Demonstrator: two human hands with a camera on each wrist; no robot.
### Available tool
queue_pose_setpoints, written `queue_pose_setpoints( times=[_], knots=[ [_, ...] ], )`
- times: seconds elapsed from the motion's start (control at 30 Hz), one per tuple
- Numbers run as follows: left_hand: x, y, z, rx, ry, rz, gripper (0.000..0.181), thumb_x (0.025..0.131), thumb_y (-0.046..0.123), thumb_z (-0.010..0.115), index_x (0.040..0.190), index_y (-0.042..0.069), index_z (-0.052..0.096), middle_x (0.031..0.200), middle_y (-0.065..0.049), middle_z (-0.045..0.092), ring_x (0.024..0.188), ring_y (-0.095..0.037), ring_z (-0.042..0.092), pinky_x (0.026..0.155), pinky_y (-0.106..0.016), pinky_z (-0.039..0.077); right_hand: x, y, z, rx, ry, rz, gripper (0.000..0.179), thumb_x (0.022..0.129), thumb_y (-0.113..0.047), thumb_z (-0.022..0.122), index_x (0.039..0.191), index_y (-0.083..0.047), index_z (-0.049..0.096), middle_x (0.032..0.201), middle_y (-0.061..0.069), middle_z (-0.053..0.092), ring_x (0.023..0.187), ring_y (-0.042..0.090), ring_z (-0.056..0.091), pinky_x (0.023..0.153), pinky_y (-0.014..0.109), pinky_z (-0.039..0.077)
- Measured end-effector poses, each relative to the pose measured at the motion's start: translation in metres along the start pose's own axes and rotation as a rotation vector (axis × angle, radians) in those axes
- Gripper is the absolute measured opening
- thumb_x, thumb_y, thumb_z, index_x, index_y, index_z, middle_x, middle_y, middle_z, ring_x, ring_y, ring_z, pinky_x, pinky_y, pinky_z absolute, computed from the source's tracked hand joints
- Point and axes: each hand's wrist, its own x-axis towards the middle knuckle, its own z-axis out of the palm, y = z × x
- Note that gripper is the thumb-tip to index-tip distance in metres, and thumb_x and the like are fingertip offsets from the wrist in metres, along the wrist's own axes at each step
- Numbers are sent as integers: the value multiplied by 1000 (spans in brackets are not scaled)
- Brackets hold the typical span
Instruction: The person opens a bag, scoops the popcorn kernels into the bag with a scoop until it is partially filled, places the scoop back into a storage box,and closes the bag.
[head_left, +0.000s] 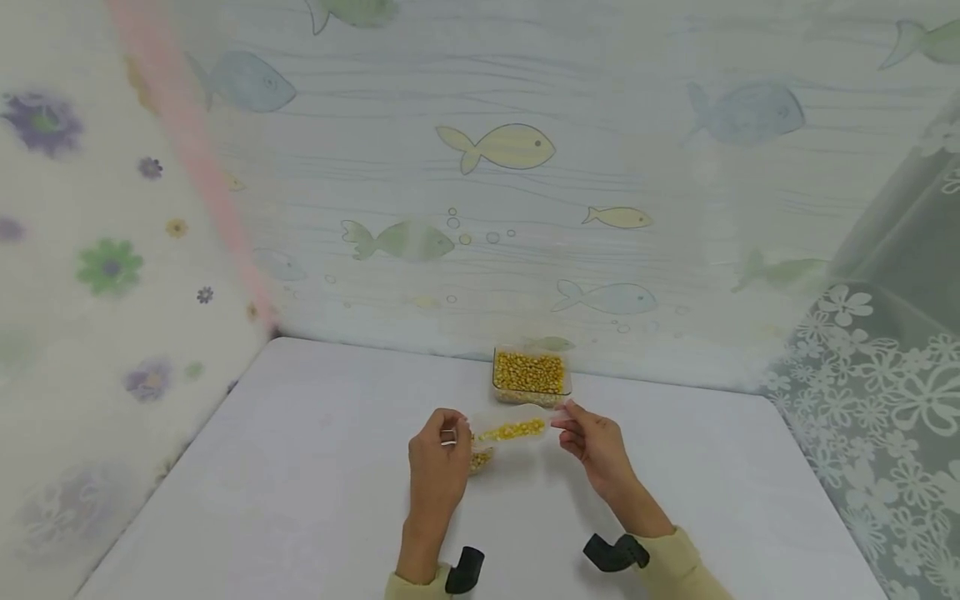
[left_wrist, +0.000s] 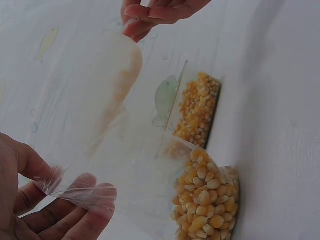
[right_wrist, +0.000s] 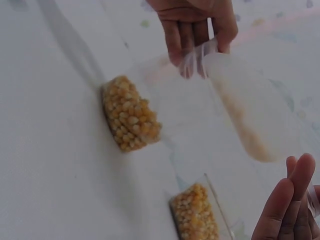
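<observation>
My left hand [head_left: 442,462] pinches the upper edge of a clear plastic bag [left_wrist: 142,175], its thumb and fingers on the thin film. Corn kernels [left_wrist: 207,200] fill the bottom of the bag, which stands on the table. With my right hand [head_left: 598,446] I hold one end of a translucent white scoop [right_wrist: 255,100]. A row of yellow kernels [head_left: 517,429] lies along the scoop. The scoop's other end reaches the bag's mouth beside the left fingers. In the head view the left hand hides most of the bag.
A clear rectangular container [head_left: 531,396] of corn kernels stands at the back of the white table [head_left: 322,467], just beyond the scoop. Behind it rises a wall covering [head_left: 675,192] printed with fish. A sheer flowered curtain [head_left: 892,433] hangs at the right.
</observation>
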Motion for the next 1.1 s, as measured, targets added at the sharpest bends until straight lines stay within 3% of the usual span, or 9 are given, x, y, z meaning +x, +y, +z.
queue_pose_setpoints(
  times=[0.4,0.63,1.1],
  knots=[
    [1,0,0,-1,-7,7,7,97,4,62,93,6,68,93,-13,71,80,-16,71,68,-25,57,-6,-7,14,-144,40,-106,39,103,-23,62,120,12,66,76,-1,76,62,8,66,68,23,59],
    [1,0,0,31,13,14,7,96,4,63,92,8,68,90,-8,71,80,-14,70,69,-26,57,-8,-11,24,-234,29,-179,37,103,-20,61,117,14,66,79,6,77,60,11,67,66,24,59],
    [-1,0,2,22,14,5,7,96,4,64,92,7,68,90,-12,72,79,-13,69,67,-24,57,-19,-23,34,-375,29,-312,28,101,-17,64,108,8,73,81,13,77,57,15,68,65,26,60]
  ],
)
